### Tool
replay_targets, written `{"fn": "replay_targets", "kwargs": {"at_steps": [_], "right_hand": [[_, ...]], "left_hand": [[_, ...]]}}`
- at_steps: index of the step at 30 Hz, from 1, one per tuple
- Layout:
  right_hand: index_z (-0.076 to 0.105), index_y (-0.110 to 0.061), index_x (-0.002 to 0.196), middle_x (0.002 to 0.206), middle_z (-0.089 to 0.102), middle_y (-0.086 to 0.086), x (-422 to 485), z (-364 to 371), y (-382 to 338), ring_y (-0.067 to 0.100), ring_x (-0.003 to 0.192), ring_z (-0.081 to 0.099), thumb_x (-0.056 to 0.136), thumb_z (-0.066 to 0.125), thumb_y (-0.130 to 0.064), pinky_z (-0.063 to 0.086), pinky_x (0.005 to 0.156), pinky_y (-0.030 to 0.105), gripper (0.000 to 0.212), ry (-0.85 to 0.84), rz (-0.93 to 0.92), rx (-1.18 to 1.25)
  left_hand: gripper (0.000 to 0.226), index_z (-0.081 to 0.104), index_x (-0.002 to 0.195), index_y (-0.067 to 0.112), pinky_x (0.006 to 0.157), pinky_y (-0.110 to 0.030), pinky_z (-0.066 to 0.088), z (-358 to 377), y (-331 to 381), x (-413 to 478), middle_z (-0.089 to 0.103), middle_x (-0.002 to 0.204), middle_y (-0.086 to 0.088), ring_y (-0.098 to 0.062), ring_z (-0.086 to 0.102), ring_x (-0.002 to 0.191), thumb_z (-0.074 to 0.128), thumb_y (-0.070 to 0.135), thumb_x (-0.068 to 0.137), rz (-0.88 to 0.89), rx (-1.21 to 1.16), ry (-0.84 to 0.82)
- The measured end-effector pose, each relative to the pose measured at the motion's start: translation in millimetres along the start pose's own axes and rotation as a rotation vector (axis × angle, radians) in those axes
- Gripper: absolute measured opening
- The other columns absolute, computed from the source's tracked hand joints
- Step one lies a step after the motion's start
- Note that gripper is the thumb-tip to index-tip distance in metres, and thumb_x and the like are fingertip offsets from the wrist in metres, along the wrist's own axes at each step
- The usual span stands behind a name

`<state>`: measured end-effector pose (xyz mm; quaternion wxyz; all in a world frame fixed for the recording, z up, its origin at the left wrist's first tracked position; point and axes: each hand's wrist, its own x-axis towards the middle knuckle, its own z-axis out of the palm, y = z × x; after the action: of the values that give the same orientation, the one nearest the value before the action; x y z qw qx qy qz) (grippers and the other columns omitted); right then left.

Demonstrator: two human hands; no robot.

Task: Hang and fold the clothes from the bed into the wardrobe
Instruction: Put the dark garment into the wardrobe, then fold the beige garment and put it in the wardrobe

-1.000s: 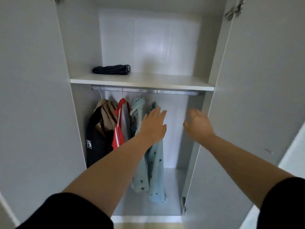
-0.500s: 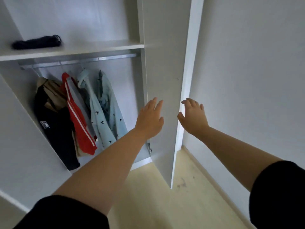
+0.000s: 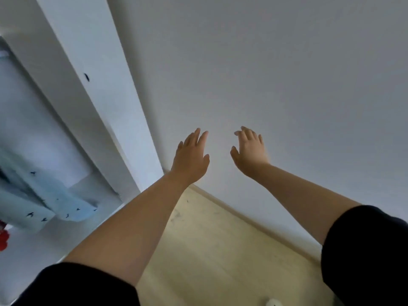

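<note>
**Both hands out, holding nothing**

Head view: both arms reach forward, backs of the hands toward the camera. The left hand point(image 3: 191, 155) is spread flat, its fingers point(image 3: 202, 136) straight and close together, thumb lying along the side; nothing is in it. The right hand point(image 3: 250, 151) is likewise empty, its fingers slightly bent and a little apart, thumb out to the inner side. The two hands are near each other but apart, both seen against the plain grey wall point(image 3: 287, 74) (whether either fingertip touches that wall cannot be told from this angle). Black sleeves point(image 3: 366, 255) cover the upper arms.

The wardrobe point(image 3: 19, 138) sits at the far left of the tilted frame, its white door point(image 3: 92, 89) standing open edge-on between the hands and the interior. Inside hangs a pale blue shirt point(image 3: 46, 195) with small dark bird prints, its hem near the wardrobe floor; a scrap of a red garment point(image 3: 3, 239) shows at the very left edge. Both are well apart from the hands. Light wooden flooring point(image 3: 216, 250) runs below the forearms to the base of the wall.
</note>
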<state>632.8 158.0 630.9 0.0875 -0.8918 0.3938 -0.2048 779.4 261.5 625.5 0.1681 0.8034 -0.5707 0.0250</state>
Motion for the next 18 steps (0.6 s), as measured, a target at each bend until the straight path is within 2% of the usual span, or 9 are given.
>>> {"fn": "replay_targets", "kwargs": {"at_steps": [4, 10, 14, 18], "right_hand": [[0.041, -0.008, 0.137, 0.152, 0.029, 0.014, -10.4, -11.1, 122.8, 0.028, 0.142, 0.022, 0.094, 0.047, -0.023, 0.016, 0.118, 0.042, 0.046, 0.023, 0.050, -0.058], [0.025, -0.007, 0.146, 0.159, 0.004, 0.015, -16.4, 11.4, 288.9, 0.028, 0.147, -0.004, 0.095, 0.041, -0.028, -0.003, 0.118, 0.046, 0.057, -0.113, 0.010, -0.350], [0.018, -0.006, 0.150, 0.159, -0.002, 0.015, -30.2, 29.9, 360.8, 0.025, 0.144, -0.015, 0.094, 0.041, -0.029, -0.009, 0.115, 0.045, 0.064, -0.207, -0.045, -0.467], [0.006, -0.007, 0.151, 0.158, -0.014, 0.014, -56.5, 54.7, 399.9, 0.025, 0.139, -0.028, 0.097, 0.033, -0.031, -0.016, 0.113, 0.044, 0.065, -0.364, -0.050, -0.510]], "left_hand": [[0.063, 0.013, 0.151, 0.017, 0.118, -0.047, 0.016, 75.2, 89.5, 42.1, 0.008, 0.160, -0.006, -0.024, 0.010, 0.146, 0.043, 0.024, 0.096, 0.076, -0.079, -0.042], [0.069, 0.007, 0.152, 0.019, 0.118, -0.044, 0.009, 201.5, 192.5, 81.2, 0.000, 0.160, -0.004, -0.021, 0.001, 0.147, 0.045, 0.021, 0.094, 0.076, -0.067, -0.094], [0.071, 0.001, 0.152, 0.021, 0.118, -0.041, 0.005, 257.9, 236.7, 94.3, -0.006, 0.160, -0.003, -0.020, -0.002, 0.147, 0.043, 0.022, 0.095, 0.055, -0.071, -0.192], [0.071, -0.003, 0.152, 0.022, 0.118, -0.041, 0.004, 300.2, 261.0, 81.7, -0.009, 0.160, -0.002, -0.020, -0.005, 0.147, 0.042, 0.022, 0.097, 0.066, -0.066, -0.286]]}}
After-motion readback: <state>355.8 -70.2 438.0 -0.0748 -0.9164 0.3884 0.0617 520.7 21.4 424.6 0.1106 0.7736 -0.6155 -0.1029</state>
